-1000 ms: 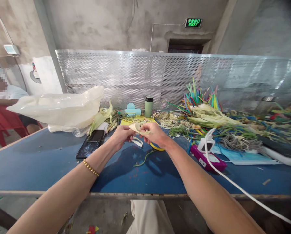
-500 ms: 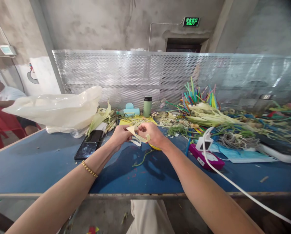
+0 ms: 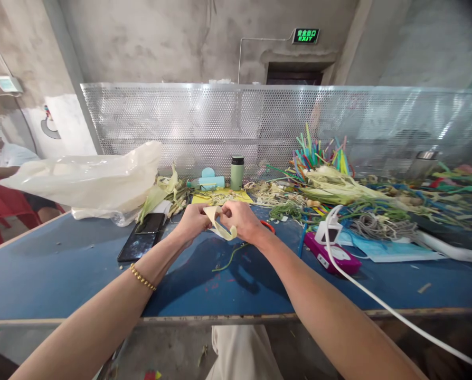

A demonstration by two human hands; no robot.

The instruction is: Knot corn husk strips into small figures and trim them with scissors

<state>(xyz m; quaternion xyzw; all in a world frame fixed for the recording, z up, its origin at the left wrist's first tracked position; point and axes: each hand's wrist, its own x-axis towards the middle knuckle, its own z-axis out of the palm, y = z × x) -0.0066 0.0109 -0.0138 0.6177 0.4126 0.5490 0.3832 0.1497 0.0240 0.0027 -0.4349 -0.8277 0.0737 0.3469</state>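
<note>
Both my hands meet above the middle of the blue table [image 3: 62, 269]. My left hand [image 3: 192, 222], with a gold bead bracelet [image 3: 142, 277] on its wrist, pinches the upper end of a pale yellow husk strip [image 3: 220, 224]. My right hand [image 3: 242, 221] pinches the same strip from the right; its lower end curls down between the hands. A thin green stem [image 3: 228, 258] lies on the table just below them. Part of a red ring [image 3: 266, 225] shows behind my right wrist.
A black phone [image 3: 140, 238] lies left of my hands, behind it a big pale plastic bag [image 3: 81, 179]. A green flask [image 3: 236, 173], corn husks [image 3: 339, 187], coloured strips [image 3: 319, 153], a purple device [image 3: 331, 254] with white cable [image 3: 378, 301]. A person sits at far left.
The hands have turned the husk strip: it lay flat across both hands, and now its free end hangs curled below them. The view has shifted slightly.
</note>
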